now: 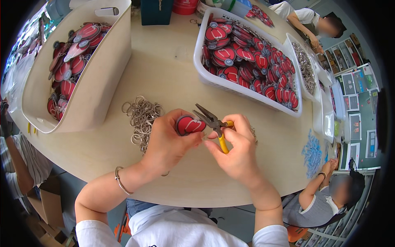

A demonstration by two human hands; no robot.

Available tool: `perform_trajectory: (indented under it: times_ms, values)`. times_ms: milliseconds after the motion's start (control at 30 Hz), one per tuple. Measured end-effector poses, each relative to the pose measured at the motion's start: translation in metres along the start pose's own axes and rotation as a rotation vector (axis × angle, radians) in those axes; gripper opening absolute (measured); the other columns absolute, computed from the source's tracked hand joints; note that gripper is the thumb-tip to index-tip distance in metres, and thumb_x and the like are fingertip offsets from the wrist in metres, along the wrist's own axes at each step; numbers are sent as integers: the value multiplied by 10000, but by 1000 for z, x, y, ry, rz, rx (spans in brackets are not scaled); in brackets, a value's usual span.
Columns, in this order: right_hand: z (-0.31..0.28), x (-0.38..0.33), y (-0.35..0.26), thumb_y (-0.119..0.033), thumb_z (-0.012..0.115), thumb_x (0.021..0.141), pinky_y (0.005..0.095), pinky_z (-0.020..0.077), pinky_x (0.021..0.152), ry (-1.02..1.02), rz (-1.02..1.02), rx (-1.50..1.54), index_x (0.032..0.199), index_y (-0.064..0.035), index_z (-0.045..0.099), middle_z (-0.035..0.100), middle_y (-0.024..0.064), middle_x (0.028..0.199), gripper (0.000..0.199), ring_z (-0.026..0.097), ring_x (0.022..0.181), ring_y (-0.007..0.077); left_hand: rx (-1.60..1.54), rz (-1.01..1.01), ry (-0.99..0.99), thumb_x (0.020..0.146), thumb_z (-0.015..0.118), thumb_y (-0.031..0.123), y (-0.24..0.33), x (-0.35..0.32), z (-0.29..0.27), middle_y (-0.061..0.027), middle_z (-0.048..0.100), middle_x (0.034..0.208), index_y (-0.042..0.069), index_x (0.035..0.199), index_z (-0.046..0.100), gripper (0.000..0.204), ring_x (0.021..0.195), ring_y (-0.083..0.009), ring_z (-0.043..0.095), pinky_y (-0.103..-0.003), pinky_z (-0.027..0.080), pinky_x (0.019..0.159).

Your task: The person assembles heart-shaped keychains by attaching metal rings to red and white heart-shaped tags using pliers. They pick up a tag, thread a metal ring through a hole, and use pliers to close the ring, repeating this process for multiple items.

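Note:
My left hand [166, 136] pinches a red, oval flat charm [190, 125] with white lines and a dark border. In my right hand [238, 150] is a pair of pliers [210, 119] with yellow handles and dark jaws, pointing up and left beside the charm. The jaws look parted, with nothing visible between them. My right thumb and finger reach close to my left fingertips; a tiny metal part may be there, too small to make out. A pile of silver key rings [142, 117] lies beside my left hand, which hides part of it.
A tall cream bin [103, 86] of finished-looking red charms stands left. At the back right, a white basket [198, 61] holds many red charms. Beyond it is a tray of metal rings [303, 61]. Light-blue pieces [312, 150] lie at the right edge. Other people sit around the table.

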State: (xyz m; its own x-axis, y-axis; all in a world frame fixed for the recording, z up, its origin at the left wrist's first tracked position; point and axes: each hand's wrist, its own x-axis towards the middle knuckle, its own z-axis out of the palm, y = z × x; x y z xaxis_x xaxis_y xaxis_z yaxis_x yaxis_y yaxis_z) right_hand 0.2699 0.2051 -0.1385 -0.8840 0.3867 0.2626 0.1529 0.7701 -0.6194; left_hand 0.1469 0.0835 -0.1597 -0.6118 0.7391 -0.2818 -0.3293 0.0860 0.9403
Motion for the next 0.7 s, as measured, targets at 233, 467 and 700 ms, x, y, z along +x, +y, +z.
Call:
perform_trajectory:
  times_ms: [233,467,700]
  values:
    - [6,2,-1,11,740,659,401,436,738,57,-67,-94,728,35,592,537,131,961,166,528,867,302,190,182,73,727,705,-13,-5,-4,6,-60,642,761,-33,886,609,187,654,-83,599,-250,504,605]
    - [13,-3,13,19,749,650,397,414,724,149,-165,-112,713,28,579,533,123,955,181,508,830,296,-36,-129,-59,773,696,-11,4,5,1,-91,650,836,-47,1035,548,303,676,-127,655,-245,571,598]
    - [24,-3,25,47,753,650,362,425,677,291,-135,-33,742,13,620,533,100,959,165,507,814,255,-68,-224,-208,835,713,99,1,9,-6,-106,626,861,-53,1048,539,314,665,-148,655,-256,578,600]
